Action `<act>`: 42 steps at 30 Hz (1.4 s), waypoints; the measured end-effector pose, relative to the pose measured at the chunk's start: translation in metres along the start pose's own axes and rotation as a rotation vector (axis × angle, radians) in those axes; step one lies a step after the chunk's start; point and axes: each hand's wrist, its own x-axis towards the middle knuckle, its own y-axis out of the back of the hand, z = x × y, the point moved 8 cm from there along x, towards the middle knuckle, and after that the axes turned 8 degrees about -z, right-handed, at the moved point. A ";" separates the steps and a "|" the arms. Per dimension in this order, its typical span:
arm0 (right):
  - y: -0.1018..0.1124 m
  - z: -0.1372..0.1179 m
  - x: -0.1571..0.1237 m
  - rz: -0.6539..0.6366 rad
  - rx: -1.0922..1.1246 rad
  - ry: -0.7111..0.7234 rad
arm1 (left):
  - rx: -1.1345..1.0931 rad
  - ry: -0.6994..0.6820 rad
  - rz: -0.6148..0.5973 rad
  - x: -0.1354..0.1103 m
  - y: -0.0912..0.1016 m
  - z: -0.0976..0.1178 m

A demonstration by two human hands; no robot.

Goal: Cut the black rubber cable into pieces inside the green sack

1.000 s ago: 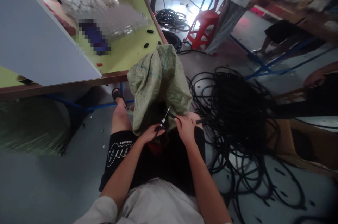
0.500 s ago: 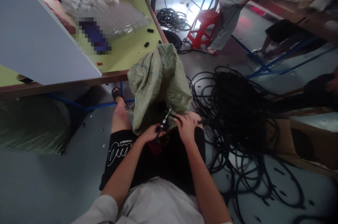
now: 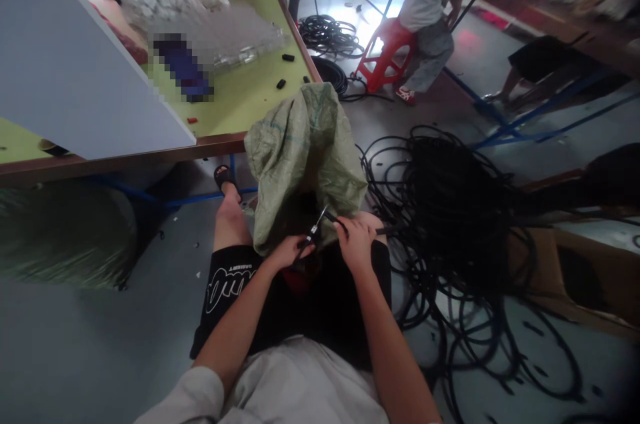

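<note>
Over my lap, my left hand [image 3: 287,253] is closed around the dark handles of a pair of pliers [image 3: 315,231]. Their shiny metal jaws point up and to the right, at the end of a black cable [image 3: 331,217]. My right hand [image 3: 357,241] grips that cable a short way behind its end, and the cable runs on to the right over my thigh. Whether the jaws touch the cable end I cannot tell. Between my knees an open green woven sack [image 3: 283,164] hangs from the table corner, its dark mouth just beyond both hands.
A large tangle of black cable [image 3: 450,211] lies on the floor at right, beside a cardboard box [image 3: 540,264]. The yellow-green table [image 3: 235,111] at left carries plastic bags and small black parts. Farther back, a person sits on a red stool [image 3: 385,54].
The pliers' jaws have shifted slightly and now meet the view near the cable's end. Both hands keep their holds. In the background, a person has gone from standing to sitting on the red stool.
</note>
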 end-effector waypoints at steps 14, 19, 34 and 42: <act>-0.002 0.001 0.001 -0.028 -0.020 0.013 | 0.090 0.084 0.077 0.000 0.000 -0.012; -0.007 0.003 0.000 -0.013 -0.053 0.049 | 0.101 0.050 0.169 -0.003 0.010 -0.010; -0.009 0.001 0.002 -0.002 -0.093 0.090 | 0.154 0.063 0.131 -0.001 0.007 -0.004; -0.012 0.005 0.003 -0.004 -0.048 0.071 | 0.173 0.085 0.059 0.001 -0.006 -0.006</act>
